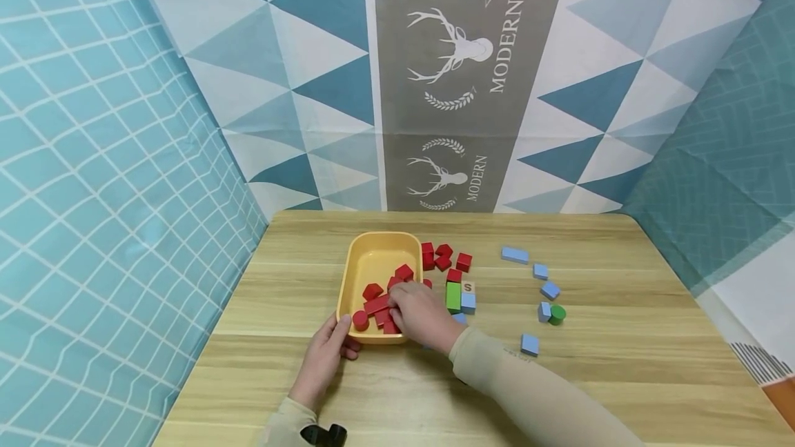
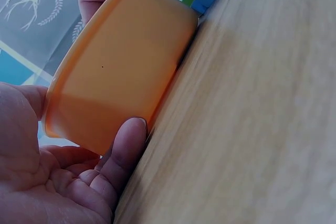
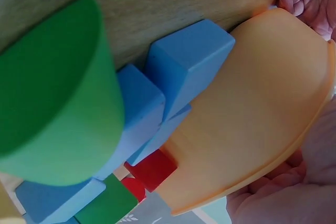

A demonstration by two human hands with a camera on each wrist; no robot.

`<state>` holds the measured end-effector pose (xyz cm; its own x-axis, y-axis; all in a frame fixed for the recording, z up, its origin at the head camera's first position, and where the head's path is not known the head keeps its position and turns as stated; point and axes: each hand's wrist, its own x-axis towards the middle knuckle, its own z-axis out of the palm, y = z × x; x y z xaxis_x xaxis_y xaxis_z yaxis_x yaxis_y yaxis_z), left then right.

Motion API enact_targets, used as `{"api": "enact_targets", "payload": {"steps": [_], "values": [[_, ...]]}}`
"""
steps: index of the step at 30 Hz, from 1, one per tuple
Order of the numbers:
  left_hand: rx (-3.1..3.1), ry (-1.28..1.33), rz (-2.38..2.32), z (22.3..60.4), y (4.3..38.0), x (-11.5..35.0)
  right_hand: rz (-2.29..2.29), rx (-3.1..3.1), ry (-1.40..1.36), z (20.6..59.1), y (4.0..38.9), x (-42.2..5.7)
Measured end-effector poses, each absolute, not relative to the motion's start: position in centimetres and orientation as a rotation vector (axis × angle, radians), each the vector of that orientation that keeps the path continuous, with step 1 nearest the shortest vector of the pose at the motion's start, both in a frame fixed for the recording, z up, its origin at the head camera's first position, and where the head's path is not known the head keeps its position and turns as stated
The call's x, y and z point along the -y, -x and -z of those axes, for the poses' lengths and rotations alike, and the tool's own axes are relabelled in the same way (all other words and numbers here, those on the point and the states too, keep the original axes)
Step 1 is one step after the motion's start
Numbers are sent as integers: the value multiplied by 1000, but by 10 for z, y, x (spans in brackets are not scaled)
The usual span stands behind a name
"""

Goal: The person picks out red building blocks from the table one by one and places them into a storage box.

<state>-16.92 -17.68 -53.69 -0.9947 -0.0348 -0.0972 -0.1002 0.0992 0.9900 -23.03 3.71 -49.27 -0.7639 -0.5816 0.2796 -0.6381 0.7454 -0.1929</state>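
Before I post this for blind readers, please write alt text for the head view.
A person's right hand is inside a yellow tray among red blocks, while the left hand holds its near-left corner. Blue blocks, green blocks and more red ones lie on the wooden table to the right.

I can read MODERN twice, in white capitals turned sideways on the grey-banded wall hanging [image 1: 404, 119], each beside a stag's head [image 1: 477, 49]. A dark S marks a small wooden block [image 1: 468, 287]. The faint print on the right sleeve [image 1: 537, 392] is too small to make out.
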Motion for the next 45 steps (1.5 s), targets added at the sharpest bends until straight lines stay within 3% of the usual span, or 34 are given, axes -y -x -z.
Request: {"api": "enact_targets", "payload": {"steps": [11, 23, 35, 45], "values": [[-2284, 138, -2037, 534, 168, 177, -291, 2836, -968, 490, 226, -37], [-2294, 115, -2005, 496, 154, 168, -170, 2885, -990, 496, 229, -37], [-2280, 126, -2037, 535, 170, 177, -213, 2809, -1075, 494, 231, -39], [-2298, 118, -2076, 539, 170, 177, -330, 2691, -1156, 495, 230, -44]]}}
